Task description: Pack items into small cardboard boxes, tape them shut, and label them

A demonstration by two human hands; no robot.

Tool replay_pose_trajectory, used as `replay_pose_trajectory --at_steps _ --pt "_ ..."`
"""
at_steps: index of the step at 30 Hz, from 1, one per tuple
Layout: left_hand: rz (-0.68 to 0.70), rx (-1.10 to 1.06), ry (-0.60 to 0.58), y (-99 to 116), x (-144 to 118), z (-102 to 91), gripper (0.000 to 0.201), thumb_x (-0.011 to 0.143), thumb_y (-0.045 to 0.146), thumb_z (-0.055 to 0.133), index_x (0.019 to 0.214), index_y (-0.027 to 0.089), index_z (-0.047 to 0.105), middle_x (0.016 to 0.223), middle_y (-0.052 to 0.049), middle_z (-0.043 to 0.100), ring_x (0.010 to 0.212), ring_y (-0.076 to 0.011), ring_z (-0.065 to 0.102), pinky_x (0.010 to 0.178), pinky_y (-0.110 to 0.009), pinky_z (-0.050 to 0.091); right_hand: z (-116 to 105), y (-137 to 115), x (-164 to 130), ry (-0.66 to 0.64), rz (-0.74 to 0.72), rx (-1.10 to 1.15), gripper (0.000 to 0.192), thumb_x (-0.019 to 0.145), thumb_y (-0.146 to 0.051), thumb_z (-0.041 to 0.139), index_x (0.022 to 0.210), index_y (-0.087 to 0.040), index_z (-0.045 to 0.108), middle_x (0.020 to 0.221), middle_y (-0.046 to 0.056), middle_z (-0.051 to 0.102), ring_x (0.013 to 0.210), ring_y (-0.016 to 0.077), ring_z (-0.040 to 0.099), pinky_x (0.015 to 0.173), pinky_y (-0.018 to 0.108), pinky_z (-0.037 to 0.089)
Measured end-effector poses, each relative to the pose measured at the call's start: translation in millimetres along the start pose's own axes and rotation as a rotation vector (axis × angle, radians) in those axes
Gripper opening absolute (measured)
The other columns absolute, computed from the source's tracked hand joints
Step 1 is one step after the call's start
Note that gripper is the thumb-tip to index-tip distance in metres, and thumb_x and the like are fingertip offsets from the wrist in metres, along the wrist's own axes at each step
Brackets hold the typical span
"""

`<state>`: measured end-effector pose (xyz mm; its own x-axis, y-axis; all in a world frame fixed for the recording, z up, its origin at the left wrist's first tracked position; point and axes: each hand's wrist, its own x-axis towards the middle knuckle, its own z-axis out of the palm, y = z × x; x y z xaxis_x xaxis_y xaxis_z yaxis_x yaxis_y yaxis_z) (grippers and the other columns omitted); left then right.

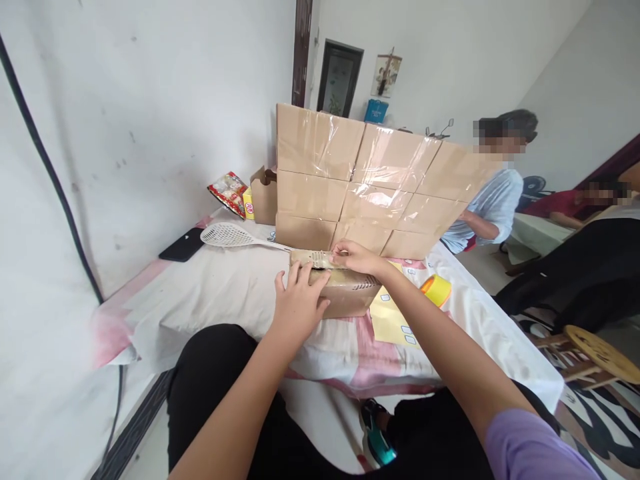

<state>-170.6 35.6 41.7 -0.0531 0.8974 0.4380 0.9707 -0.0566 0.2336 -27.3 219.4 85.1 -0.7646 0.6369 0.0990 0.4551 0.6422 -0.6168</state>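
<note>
Cardboard small box (pixel 345 293) in the middle of the frame could slide on the soft bed sheet (pixel 225 293), because the left hand (pixel 299 301) lies flat with fingers spread on it while the right hand (pixel 356 257) pinches its top edge.

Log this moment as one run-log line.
left hand: flat on small cardboard box | right hand: pinching box's top edge | behind: taped box stack | right of box: yellow tape roll | left: swatter

No text can be read anywhere. The print on the snack packet (pixel 229 192) is too small to make out
</note>
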Motion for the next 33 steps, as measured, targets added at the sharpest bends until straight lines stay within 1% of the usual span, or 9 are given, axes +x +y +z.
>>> replay_pose_trajectory --at_steps 3,6,10,12,15,19,23,27,33 --pt "-0.027 0.007 0.038 8 -1 4.0 0.049 0.087 0.029 0.069 0.135 0.03 0.064 0.152 -0.014 0.053 0.146 -0.0375 0.038 0.115 -0.067 0.031 1 0 0 -0.018 0.002 -0.021 0.023 0.084 -0.04 0.062 0.075 -0.018 0.058 0.098 0.006 0.059 0.093 0.0217 0.061 0.087 0.035 0.048" --pt "-0.034 -0.004 0.062 12 -1 6.0 0.044 0.086 0.025 0.069 0.13 0.03 0.066 0.149 -0.013 0.055 0.144 -0.0368 0.04 0.115 -0.066 0.03 1 -2 -1 0.031 -0.023 -0.094 0.024 0.081 -0.04 0.07 0.081 -0.018 0.06 0.131 0.014 0.051 0.13 0.0297 0.051 0.104 0.038 0.044" --pt "-0.031 -0.018 0.071 12 -2 7.4 0.037 0.086 0.024 0.069 0.123 0.03 0.068 0.147 -0.011 0.056 0.143 -0.0356 0.042 0.115 -0.065 0.03 -11 -3 0 0.255 0.169 -0.383 0.064 0.065 -0.045 0.087 0.113 -0.017 0.055 0.163 0.02 0.018 0.149 0.0438 0.026 0.115 0.055 0.035" --pt "-0.03 -0.019 0.073 11 -2 7.8 0.036 0.086 0.023 0.069 0.121 0.03 0.067 0.147 -0.01 0.057 0.142 -0.0354 0.043 0.114 -0.066 0.031 -24 5 -5 0.392 0.276 -0.508 0.063 0.073 -0.043 0.082 0.122 -0.018 0.052 0.162 0.02 0.023 0.145 0.0442 0.035 0.112 0.058 0.035" --pt "-0.016 -0.024 0.086 11 -2 7.0 0.033 0.087 0.021 0.067 0.118 0.029 0.066 0.149 -0.008 0.056 0.143 -0.0357 0.042 0.114 -0.066 0.03 -48 30 -29 0.496 0.342 -0.591 0.032 0.092 -0.035 0.06 0.118 -0.017 0.057 0.145 0.019 0.049 0.126 0.0333 0.057 0.104 0.046 0.045" --pt "0.021 -0.043 0.144 17 -3 2.4 0.025 0.089 0.013 0.058 0.111 0.023 0.065 0.147 -0.01 0.058 0.141 -0.0346 0.044 0.113 -0.063 0.029 -59 70 -90 0.362 0.454 -0.584 0.019 0.094 -0.022 0.05 0.098 -0.014 0.067 0.106 0.014 0.072 0.101 0.0258 0.068 0.089 0.035 0.05" --pt "0.047 -0.068 0.259 27 -7 -3.8 0.018 0.092 0.014 0.05 0.104 0.019 0.063 0.138 -0.014 0.063 0.137 -0.0333 0.049 0.112 -0.058 0.029 -33 93 -132 0.148 0.5 -0.593 0.017 0.092 -0.026 0.059 0.097 -0.018 0.073 0.11 0.011 0.075 0.105 0.025 0.069 0.091 0.034 0.049" --pt "0.058 -0.063 0.277 34 -11 -4.6 0.018 0.094 0.021 0.051 0.106 0.021 0.064 0.135 -0.013 0.064 0.138 -0.0331 0.048 0.114 -0.056 0.026 2 103 -129 0.083 0.604 -0.631 0.023 0.086 -0.034 0.069 0.092 -0.012 0.072 0.107 0.024 0.073 0.111 0.039 0.065 0.093 0.05 0.047" --pt "0.048 -0.03 0.195 36 -11 1.5 0.022 0.095 0.028 0.053 0.112 0.023 0.065 0.141 -0.012 0.059 0.139 -0.0331 0.046 0.115 -0.055 0.025 10 102 -121 0.156 0.578 -0.52 0.018 0.097 -0.018 0.047 0.102 -0.014 0.064 0.11 0.022 0.071 0.103 0.0312 0.067 0.084 0.038 0.047"
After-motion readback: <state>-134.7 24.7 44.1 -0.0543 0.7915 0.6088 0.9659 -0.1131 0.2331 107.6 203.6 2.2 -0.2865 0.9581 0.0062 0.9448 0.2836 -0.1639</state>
